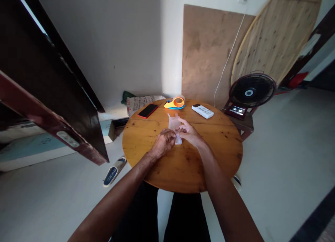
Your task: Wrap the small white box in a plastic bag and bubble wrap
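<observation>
A small, thin, pale translucent plastic bag (173, 122) lies over the middle of the round wooden table. Two narrow strips like handles stick out at its far end, and its near end shows below my fingers. My left hand (163, 142) is closed at the bag's near left side, fingertips pinching the film. From the right, my right hand (189, 133) pinches the bag with thumb and fingers, its index finger stretched along the right edge. The fingertips of both hands nearly meet. Part of the bag is hidden behind them.
Beyond the hands on the table (220, 154) lie a red-edged phone (148, 111), an orange and blue tape dispenser (176, 103) and a white device (202, 111). A fan (250, 92) stands on a stool at right. A dark door (52, 78) is at left, a slipper (114, 171) on the floor.
</observation>
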Motion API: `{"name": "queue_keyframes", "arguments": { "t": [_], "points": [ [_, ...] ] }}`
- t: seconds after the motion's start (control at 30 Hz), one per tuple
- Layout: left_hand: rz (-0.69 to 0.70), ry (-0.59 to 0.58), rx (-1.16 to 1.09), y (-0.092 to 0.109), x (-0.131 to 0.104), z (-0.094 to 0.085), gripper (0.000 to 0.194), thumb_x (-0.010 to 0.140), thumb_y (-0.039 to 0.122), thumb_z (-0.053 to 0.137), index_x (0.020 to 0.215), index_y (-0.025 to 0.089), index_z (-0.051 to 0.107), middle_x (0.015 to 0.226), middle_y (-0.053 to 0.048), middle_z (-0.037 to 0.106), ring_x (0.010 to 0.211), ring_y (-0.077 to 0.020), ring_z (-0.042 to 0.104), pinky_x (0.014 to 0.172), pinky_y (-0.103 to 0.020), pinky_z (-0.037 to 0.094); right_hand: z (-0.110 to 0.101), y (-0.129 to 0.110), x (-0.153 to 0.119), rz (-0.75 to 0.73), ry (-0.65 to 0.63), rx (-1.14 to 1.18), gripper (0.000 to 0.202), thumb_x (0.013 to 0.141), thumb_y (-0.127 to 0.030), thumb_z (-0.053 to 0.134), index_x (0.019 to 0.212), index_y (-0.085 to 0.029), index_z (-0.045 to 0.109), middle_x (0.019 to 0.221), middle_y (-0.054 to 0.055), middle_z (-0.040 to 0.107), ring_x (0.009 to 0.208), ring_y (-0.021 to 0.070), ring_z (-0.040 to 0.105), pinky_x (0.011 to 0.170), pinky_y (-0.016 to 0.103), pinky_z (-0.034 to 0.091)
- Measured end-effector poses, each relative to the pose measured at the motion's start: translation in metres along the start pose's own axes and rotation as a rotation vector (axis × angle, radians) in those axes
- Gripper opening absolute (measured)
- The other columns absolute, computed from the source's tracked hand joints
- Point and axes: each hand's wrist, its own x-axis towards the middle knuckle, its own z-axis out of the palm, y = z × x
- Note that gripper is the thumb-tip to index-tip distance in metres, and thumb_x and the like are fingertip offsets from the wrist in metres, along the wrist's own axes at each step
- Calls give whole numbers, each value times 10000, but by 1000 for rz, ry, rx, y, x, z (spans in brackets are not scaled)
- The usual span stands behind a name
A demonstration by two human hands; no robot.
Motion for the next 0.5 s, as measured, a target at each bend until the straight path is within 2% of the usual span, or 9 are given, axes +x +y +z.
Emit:
{"name": "queue_keyframes", "arguments": {
  "t": [0.1,0.23,0.3,0.37,0.43,0.5],
  "points": [
    [17,6,37,1,2,0,104,770,119,631,837,184,677,937,-63,691,911,-184,606,891,-356,449,-1,0,-1,5,-24,6,782,624,-140,623,1373,-236,419,922,-6,569,670,91,527,577,204,439],
    [-31,-24,-51,6,6,-6,125,754,82,614,798,177,682,922,-52,694,881,-168,614,907,-355,438,-2,2,-1,7,-59,-5,794,631,-148,636,1385,-238,402,951,4,558,704,101,543,595,217,450],
    [-121,-36,-94,9,7,-9,181,726,41,590,814,170,682,915,-48,691,885,-168,614,910,-349,443,-2,3,0,-17,-65,-22,777,638,-156,642,1374,-244,411,956,3,556,691,92,530,595,214,439],
    [-252,-21,-162,13,7,-13,214,711,37,573,858,158,671,898,-47,676,855,-166,608,845,-319,469,-2,4,0,-44,-75,-51,769,644,-154,634,1374,-243,407,952,0,548,669,80,513,585,206,424],
    [-361,-9,-266,16,7,-14,192,738,80,564,896,148,650,869,-43,653,792,-152,595,740,-275,479,0,4,-1,-66,-90,-92,775,652,-144,612,1389,-234,390,949,-2,536,648,71,497,564,197,408],
    [-406,-4,-364,19,8,-13,137,785,143,558,905,145,624,835,-32,631,730,-130,575,666,-243,466,2,3,-2,-88,-93,-155,775,667,-141,598,1403,-230,376,968,1,529,627,61,481,545,188,394]
  ]
}}
